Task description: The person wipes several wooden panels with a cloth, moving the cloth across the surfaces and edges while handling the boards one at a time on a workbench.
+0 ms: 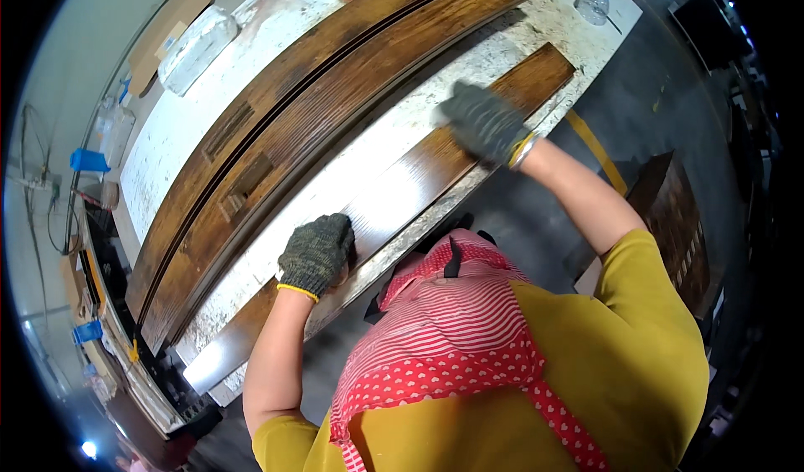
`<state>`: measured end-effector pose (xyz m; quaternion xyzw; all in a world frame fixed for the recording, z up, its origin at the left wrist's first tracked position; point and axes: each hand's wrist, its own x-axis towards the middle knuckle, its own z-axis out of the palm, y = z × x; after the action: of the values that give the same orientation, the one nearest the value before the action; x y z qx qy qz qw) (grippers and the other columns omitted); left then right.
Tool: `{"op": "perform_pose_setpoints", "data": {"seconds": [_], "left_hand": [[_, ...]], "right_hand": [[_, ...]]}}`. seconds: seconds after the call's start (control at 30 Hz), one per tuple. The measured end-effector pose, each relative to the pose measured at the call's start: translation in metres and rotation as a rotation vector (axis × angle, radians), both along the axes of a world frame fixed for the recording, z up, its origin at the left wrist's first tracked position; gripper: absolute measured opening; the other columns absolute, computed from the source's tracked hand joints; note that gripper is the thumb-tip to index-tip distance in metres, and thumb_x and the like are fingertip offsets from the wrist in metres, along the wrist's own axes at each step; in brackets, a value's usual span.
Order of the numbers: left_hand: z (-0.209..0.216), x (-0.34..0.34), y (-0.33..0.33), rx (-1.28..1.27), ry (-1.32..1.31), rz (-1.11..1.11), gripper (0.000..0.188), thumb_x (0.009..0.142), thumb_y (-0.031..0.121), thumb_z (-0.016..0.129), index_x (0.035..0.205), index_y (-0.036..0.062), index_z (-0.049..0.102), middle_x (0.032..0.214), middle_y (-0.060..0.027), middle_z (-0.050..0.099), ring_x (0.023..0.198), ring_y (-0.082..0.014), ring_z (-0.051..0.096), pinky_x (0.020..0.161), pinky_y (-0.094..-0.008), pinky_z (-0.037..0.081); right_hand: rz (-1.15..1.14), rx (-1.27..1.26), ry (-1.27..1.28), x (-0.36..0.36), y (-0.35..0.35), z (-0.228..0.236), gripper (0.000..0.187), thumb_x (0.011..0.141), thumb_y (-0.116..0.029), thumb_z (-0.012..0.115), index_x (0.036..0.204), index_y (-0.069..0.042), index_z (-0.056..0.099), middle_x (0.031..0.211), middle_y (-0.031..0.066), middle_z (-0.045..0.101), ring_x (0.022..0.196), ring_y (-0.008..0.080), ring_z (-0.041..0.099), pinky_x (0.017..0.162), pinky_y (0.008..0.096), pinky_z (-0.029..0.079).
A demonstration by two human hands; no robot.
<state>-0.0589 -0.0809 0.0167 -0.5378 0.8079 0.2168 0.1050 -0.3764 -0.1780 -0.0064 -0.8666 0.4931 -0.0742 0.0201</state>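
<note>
Long, shiny brown wooden plank (402,191): it lies flat on the big white smudged table (172,145), slanting from lower left to upper right, close along the table's near edge.
Left hand (316,256), in a dark grey-green knitted glove with a yellow cuff: it is on the plank, left of the middle, with bent fingers. I cannot tell if it grips the wood or just presses on it.
Right hand (486,123), in the same kind of glove: it is over the plank, nearer the upper right end, and looks blurry. I cannot tell if it is clenched, loose or holding something.
Between the hands: a long shiny bit of plank shows; the hands are well apart.
Near side: a thin, rough table rim runs beside the plank. Past it are the dark grey floor (528,208) and the person's yellow shirt (603,330) and red-and-white apron (444,321).
Far side: a white strip of table top gives room between the plank and a wide brown wooden board with a slot (360,87). Just behind that is another brown slotted board (293,72). A thin dark line runs between these two.
Plank ends: both stop near the table's edges.
Upper right corner: a see-through plastic bottle (593,5) stands near the plank's end.
</note>
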Motion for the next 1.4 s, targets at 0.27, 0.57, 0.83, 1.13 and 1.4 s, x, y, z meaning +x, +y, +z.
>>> {"op": "perform_pose_setpoints", "data": {"seconds": [0.27,0.57,0.83,1.13,1.4], "left_hand": [[0.014,-0.007,-0.003,0.050,-0.035,0.001,0.021,0.088,0.025,0.053,0.094,0.0063,0.061,0.091,-0.0218,0.065,0.086,-0.0424,0.062,0.076,-0.0505,0.049],[0.006,-0.011,-0.006,0.095,-0.144,0.079,0.028,0.091,0.033,0.051,0.099,0.0094,0.063,0.095,-0.0203,0.067,0.090,-0.0409,0.064,0.078,-0.0497,0.050],[0.031,-0.043,-0.026,0.355,-0.243,0.187,0.011,0.066,0.018,0.072,0.077,0.0187,0.073,0.091,-0.0144,0.069,0.088,-0.0360,0.066,0.080,-0.0414,0.053],[0.051,-0.076,-0.045,0.472,-0.389,0.256,0.014,0.065,0.020,0.072,0.077,0.0237,0.077,0.088,-0.0107,0.072,0.085,-0.0309,0.069,0.080,-0.0353,0.055],[0.052,-0.088,-0.045,0.486,-0.407,0.263,0.017,0.067,0.018,0.070,0.081,0.0239,0.077,0.090,-0.0092,0.072,0.088,-0.0293,0.069,0.081,-0.0342,0.055]], "right_hand": [[-0.125,0.039,-0.003,-0.036,-0.016,-0.008,0.023,0.091,-0.025,0.053,0.093,-0.008,0.068,0.107,0.0204,0.061,0.099,0.0333,0.061,0.085,0.0429,0.049],[-0.022,-0.140,-0.044,-0.106,-0.042,-0.023,0.015,0.090,-0.022,0.056,0.089,-0.010,0.065,0.087,0.0127,0.059,0.085,0.0286,0.060,0.076,0.0389,0.050],[-0.292,-0.080,0.219,-0.273,-0.136,-0.014,0.022,0.091,-0.027,0.057,0.092,-0.007,0.067,0.091,0.0163,0.059,0.087,0.0326,0.060,0.079,0.0424,0.049],[-0.203,-0.020,0.177,-0.300,-0.149,-0.010,0.019,0.084,-0.026,0.062,0.089,-0.008,0.068,0.101,0.0171,0.063,0.092,0.0351,0.062,0.082,0.0422,0.049],[-0.005,-0.168,-0.002,-0.307,-0.150,-0.031,0.019,0.082,-0.020,0.066,0.099,-0.011,0.069,0.095,0.0143,0.060,0.093,0.0314,0.061,0.083,0.0400,0.049]]}}
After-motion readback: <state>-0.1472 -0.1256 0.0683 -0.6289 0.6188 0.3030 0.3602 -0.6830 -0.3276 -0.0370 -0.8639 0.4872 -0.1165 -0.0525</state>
